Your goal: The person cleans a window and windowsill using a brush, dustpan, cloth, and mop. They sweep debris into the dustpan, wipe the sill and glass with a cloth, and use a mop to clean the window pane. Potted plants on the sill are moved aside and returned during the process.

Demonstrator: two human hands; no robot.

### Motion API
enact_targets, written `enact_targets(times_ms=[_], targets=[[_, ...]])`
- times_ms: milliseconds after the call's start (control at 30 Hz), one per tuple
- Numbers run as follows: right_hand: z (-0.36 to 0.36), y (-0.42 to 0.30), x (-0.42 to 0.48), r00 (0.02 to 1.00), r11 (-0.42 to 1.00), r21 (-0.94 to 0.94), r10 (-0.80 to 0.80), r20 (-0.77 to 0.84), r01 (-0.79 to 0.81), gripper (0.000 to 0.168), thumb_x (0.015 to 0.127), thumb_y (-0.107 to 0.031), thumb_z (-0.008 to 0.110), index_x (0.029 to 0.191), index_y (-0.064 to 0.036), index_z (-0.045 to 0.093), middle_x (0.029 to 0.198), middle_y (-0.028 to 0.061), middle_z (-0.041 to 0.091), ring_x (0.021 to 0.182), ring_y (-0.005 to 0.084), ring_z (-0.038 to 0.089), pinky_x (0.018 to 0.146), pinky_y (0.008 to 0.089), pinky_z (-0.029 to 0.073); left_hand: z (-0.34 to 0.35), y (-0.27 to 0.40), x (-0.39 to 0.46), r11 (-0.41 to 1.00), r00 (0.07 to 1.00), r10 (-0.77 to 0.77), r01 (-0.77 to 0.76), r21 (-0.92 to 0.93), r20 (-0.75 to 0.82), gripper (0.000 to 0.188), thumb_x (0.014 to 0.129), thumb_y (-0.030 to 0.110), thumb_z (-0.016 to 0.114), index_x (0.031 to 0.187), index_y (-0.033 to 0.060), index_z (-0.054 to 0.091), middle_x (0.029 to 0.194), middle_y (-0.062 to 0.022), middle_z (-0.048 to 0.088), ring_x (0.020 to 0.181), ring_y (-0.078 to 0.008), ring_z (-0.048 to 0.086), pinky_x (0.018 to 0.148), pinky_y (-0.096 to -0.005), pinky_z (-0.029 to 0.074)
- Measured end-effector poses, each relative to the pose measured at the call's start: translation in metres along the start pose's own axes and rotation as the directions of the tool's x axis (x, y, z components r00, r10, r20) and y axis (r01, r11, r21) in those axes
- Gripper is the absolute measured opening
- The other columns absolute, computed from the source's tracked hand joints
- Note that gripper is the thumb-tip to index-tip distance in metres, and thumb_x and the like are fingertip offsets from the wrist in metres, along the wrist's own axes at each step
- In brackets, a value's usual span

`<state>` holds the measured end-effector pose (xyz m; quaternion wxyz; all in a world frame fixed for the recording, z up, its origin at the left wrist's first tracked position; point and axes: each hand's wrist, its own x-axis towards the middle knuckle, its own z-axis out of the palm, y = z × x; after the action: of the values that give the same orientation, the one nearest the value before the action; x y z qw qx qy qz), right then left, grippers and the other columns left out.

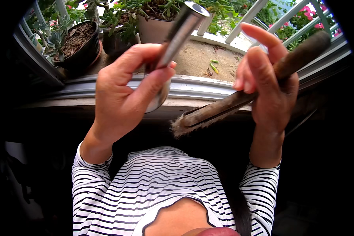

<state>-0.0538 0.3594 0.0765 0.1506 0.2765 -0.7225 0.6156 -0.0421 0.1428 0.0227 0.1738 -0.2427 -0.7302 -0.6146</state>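
Observation:
My left hand (121, 91) grips a shiny metal tool by its tubular handle (181, 37). The handle slants up and away, its hollow end uppermost. Below my fingers shows a rounded metal part (160, 98), mostly covered by the hand, so its shape is unclear. A worn, dark wooden stick-like brush (215, 110) lies across my right hand (271, 85), held between the thumb and the lower fingers, with the index finger raised. Frayed fibres and a long slot mark its lower end, which points toward my left hand without touching it. Both tools are in the air.
Beyond the metal window track (200, 87) is a concrete ledge (194, 59) with fallen leaf pieces (214, 66). Potted succulents stand there, in a black pot (76, 56) and a pale pot (153, 31). White railings (249, 19) run behind them, with pink flowers (308, 14) outside.

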Motion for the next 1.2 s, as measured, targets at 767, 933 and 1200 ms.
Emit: enact_targets(times_ms=[767, 933, 1200], targets=[[-0.036, 0.159, 0.058, 0.819, 0.862, 0.071, 0.5, -0.282, -0.502, 0.025, 0.087, -0.024, 0.06, 0.093, 0.0, 0.063, 0.081, 0.01, 0.065, 0.064, 0.0177, 0.065, 0.055, 0.0292, 0.056, -0.125, -0.058, -0.096, 0.897, 0.834, -0.178, -0.082, -0.435, -0.523, 0.035, 0.097, 0.025, 0.041, 0.114, -0.0043, 0.047, 0.094, -0.0167, 0.06, 0.097, -0.0298, 0.058, 0.096, -0.0473, 0.042], [-0.072, 0.146, 0.063, 0.83, 0.796, -0.298, 0.408, -0.379, -0.527, 0.023, 0.083, -0.022, 0.062, 0.083, 0.001, 0.066, 0.074, 0.01, 0.064, 0.059, 0.0164, 0.063, 0.05, 0.0269, 0.054, -0.13, -0.067, -0.102, 0.977, 0.871, -0.003, -0.101, -0.186, -0.491, 0.041, 0.096, 0.031, 0.042, 0.117, -0.0036, 0.047, 0.099, -0.0135, 0.059, 0.102, -0.0313, 0.054, 0.097, -0.0481, 0.039], [-0.092, 0.103, 0.079, 0.819, 0.729, -0.449, 0.269, -0.507, -0.517, 0.022, 0.083, -0.021, 0.062, 0.084, 0.0, 0.067, 0.072, 0.0096, 0.065, 0.054, 0.0154, 0.063, 0.046, 0.0234, 0.052, -0.119, -0.069, -0.083, 0.986, 0.803, -0.006, -0.093, -0.135, -0.596, 0.048, 0.093, 0.044, 0.037, 0.106, -0.0015, 0.044, 0.085, -0.0102, 0.05, 0.091, -0.0292, 0.053, 0.091, -0.049, 0.041]])
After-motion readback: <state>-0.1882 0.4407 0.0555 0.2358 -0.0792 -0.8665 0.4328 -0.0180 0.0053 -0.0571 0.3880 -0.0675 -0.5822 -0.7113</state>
